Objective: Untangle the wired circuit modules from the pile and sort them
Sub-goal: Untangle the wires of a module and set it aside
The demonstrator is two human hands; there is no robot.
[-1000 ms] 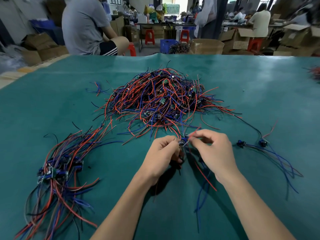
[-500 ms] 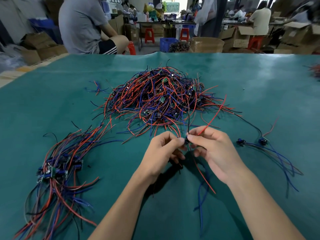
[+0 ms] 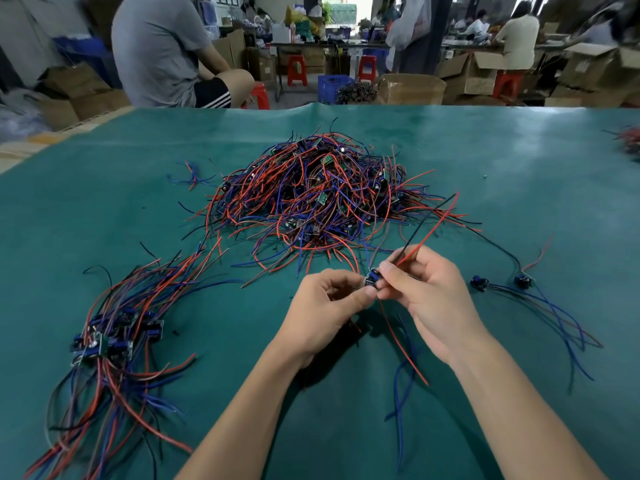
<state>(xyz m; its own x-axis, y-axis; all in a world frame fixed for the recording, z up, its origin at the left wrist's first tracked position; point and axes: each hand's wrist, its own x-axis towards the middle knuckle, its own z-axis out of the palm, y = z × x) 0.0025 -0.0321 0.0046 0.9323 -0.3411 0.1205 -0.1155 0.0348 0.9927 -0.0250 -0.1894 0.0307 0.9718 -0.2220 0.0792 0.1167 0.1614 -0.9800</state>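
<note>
A tangled pile of circuit modules [image 3: 311, 199] with red, blue and black wires lies mid-table. Just in front of it, both hands hold one small blue module [image 3: 372, 279]. My left hand [image 3: 325, 310] pinches it from the left with thumb and fingers. My right hand [image 3: 429, 299] pinches it from the right, and its red and black wires stick up and away through the fingers. More of its red and blue wires hang down between my wrists. A sorted bundle of modules [image 3: 110, 337] lies at the left, and two separate modules [image 3: 502, 282] lie at the right.
The green table mat [image 3: 519, 174] covers the whole work surface. A few loose wires [image 3: 192, 176] lie left of the pile, and another wire cluster [image 3: 632, 140] sits at the far right edge. People, cardboard boxes and red stools stand beyond the table.
The held module has come free of the pile's front edge. Its red and black wires now stand up higher through my right hand, which has turned a little. My left hand keeps its pinch.
</note>
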